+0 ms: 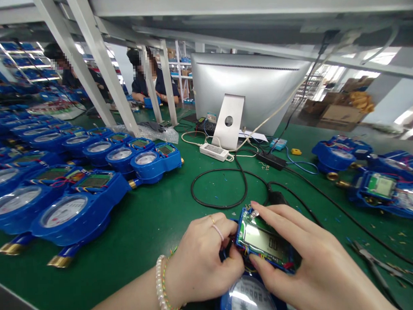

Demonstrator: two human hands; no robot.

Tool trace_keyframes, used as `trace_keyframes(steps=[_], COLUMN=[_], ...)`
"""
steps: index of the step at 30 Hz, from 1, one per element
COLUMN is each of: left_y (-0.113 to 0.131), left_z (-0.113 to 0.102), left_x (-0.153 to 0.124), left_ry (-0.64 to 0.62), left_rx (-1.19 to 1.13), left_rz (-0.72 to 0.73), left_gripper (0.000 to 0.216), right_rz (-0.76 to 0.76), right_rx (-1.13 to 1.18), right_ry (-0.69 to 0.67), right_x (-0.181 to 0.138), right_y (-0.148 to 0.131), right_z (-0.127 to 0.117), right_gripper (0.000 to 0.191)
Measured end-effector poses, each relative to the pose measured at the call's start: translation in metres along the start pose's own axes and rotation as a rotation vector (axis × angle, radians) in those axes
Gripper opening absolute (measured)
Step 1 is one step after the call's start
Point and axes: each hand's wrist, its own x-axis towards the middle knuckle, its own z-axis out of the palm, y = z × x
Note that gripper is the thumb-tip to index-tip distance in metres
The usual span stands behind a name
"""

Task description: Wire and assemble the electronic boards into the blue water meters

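Observation:
A blue water meter (247, 300) with a round dial sits at the bottom middle of the green bench. Over its upper part lies a circuit board with an LCD screen (263, 241) and coloured wires. My left hand (203, 259), with a pearl bracelet and a ring, is closed, pinching at the board's left edge where the wires run. My right hand (305, 255) grips the board from the right, index finger stretched along its top edge and thumb on the near edge.
Rows of blue meters (62, 209) fill the left side, and more opened ones (380, 185) lie at right. A silver monitor (248, 90), power strip (213, 151), black cables (228, 190) and pliers (373, 262) are on the bench. Two people sit at the far left.

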Motion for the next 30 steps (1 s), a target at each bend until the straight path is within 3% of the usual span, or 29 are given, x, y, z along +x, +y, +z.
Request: trace_keyframes(steps=[5, 30], left_y=[0.0008, -0.0022], left_z=[-0.0085, -0.0103], left_x=[0.0001, 0.003], left_ry=[-0.099, -0.145], left_rx=[-0.084, -0.086], left_rz=[-0.037, -0.063], left_gripper=[0.009, 0.005], right_rz=[0.014, 0.001], right_rx=[0.023, 0.054], right_ry=[-0.02, -0.072], right_x=[-0.0003, -0.0013], right_y=[-0.0008, -0.0024], right_z=[-0.0018, -0.0063], right_gripper=[0.054, 0.05])
